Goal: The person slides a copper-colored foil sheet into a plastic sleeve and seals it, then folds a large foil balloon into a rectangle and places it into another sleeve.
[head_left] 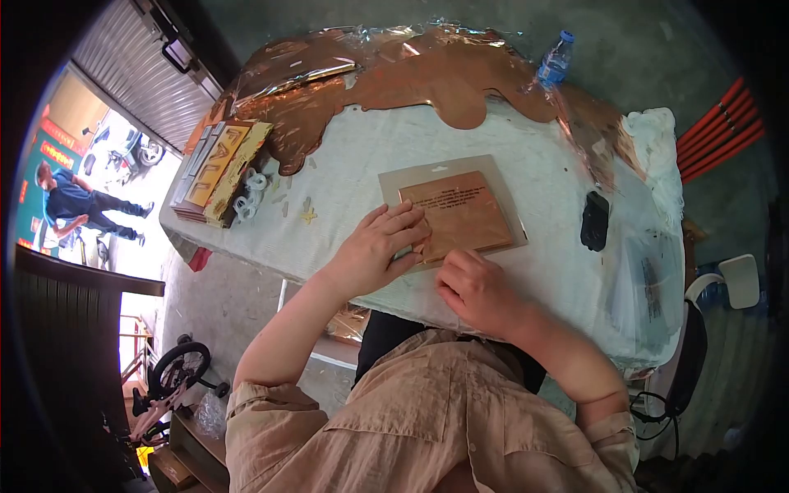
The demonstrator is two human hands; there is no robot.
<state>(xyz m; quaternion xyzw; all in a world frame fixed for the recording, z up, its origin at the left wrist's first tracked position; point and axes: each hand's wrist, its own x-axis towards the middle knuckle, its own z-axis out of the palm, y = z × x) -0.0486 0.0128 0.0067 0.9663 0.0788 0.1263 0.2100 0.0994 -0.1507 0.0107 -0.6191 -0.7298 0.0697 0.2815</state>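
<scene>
A flat copper-coloured foil packet (470, 220) in a clear bag, with printed black text, lies on a grey backing card (396, 181) with a hang hole at its top edge. My left hand (370, 251) rests on the packet's left side, its fingers stretched out over the foil. At the packet's lower edge is my right hand (478, 287), fingers curled in and pressed together. Whatever its fingertips may hold is hidden from view.
Large copper foil sheets (403, 78) cover the table's far side. A stack of printed packs (218, 172) and white rolls (251, 195) stand left. A water bottle (555, 59), a black device (594, 222) and clear plastic bags (645, 287) are right. A person (78, 200) stands outside the doorway.
</scene>
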